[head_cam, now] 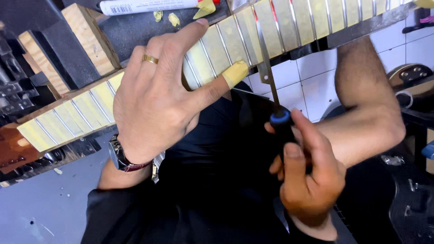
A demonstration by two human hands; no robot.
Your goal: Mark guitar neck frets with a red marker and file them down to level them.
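Observation:
A guitar neck [289, 22] runs across the view, its fretboard covered in yellowish masking tape between metal frets. My left hand [158, 90], with a ring and a wristwatch, rests spread on the neck and pinches a strip of yellow tape [235, 72] at the near edge. My right hand [307, 176] grips the black, blue-tipped handle of a thin metal fret file [266, 68]. Its blade lies along one fret.
Wooden blocks [88, 38] and a dark support cradle [58, 54] hold the neck at the upper left. A white tube [149, 5] and yellow tape scraps [174, 19] lie on the bench behind. A white tiled floor [312, 86] and another guitar body [413, 77] are at right.

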